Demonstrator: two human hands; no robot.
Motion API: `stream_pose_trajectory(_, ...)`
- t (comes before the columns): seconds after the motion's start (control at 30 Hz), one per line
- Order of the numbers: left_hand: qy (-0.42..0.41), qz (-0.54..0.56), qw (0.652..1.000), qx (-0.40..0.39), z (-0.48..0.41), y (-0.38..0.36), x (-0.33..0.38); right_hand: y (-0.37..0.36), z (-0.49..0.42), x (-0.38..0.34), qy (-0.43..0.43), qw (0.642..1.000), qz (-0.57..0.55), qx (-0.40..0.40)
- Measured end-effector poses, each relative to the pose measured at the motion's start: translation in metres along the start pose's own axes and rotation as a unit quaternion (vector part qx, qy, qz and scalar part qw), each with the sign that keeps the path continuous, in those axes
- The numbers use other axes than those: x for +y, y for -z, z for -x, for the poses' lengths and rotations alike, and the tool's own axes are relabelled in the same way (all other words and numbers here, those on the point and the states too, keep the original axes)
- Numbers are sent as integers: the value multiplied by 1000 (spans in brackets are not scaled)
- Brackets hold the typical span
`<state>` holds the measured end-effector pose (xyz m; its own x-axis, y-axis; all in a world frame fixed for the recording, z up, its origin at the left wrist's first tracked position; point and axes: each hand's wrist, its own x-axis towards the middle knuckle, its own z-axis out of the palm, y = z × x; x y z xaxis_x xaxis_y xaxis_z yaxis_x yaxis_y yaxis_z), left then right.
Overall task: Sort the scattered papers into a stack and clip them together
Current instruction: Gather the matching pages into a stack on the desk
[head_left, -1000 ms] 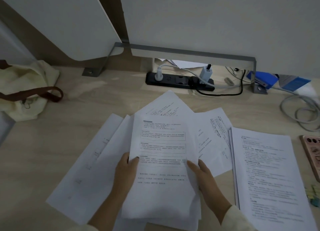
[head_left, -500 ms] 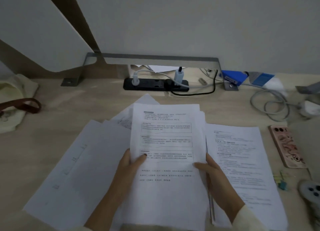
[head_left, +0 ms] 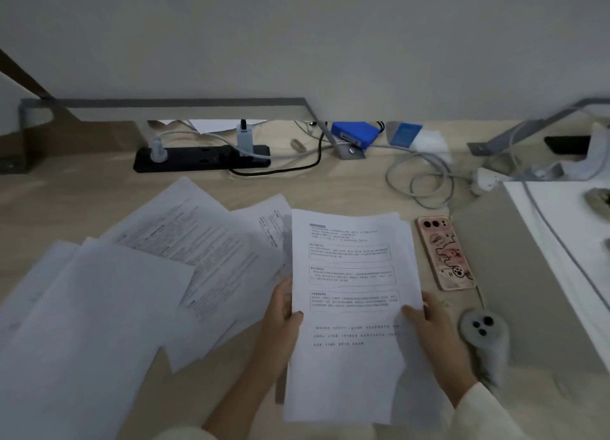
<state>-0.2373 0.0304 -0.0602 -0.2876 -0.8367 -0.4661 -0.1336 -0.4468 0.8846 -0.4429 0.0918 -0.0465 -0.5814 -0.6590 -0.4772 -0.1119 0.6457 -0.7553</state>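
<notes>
The left hand (head_left: 283, 312) grips the left edge of a stack of white printed paper sheets (head_left: 351, 268), with its thumb pressed on the front page and its fingers tucked behind. The right hand (head_left: 429, 324) clamps the right edge of the same stack in the same way, thumb on the printed face. A pale sleeve covers the right wrist. The stack stands lengthwise between the two hands, and a few sheet edges step out unevenly at its upper right corner. Whether its lower edge rests on the table (head_left: 330, 188) cannot be told.

At nine o'clock of the stack, loose white printed sheets (head_left: 148, 274) lie fanned and overlapping across the pale wooden table, some at a slant. At three o'clock, just beside the stack, a phone in a pink cartoon-printed case (head_left: 444, 253) lies face down. At four o'clock, near the right hand, sits a grey rounded device with three dark dots (head_left: 483, 329). At eleven o'clock, by the wall, a black power strip (head_left: 201, 158) carries white plugs. At one o'clock, a coiled grey cable (head_left: 419, 179) lies on the table, with a blue box (head_left: 355, 134) behind it.
</notes>
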Motion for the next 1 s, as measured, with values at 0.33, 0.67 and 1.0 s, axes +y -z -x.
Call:
stream_pose_trajectory(0.33,47,-178,982,46,-12,-26,-33,-2,-29,33,39,995,89,9)
stream_pose_trajectory(0.67,29,-118,989,85,-1,14,-21,-7,-31,10,113,963,233,74)
stream_pose_trajectory(1.0,36,-276,924,261,39,148,-49,-112,-6,-45,196,953,217,-74)
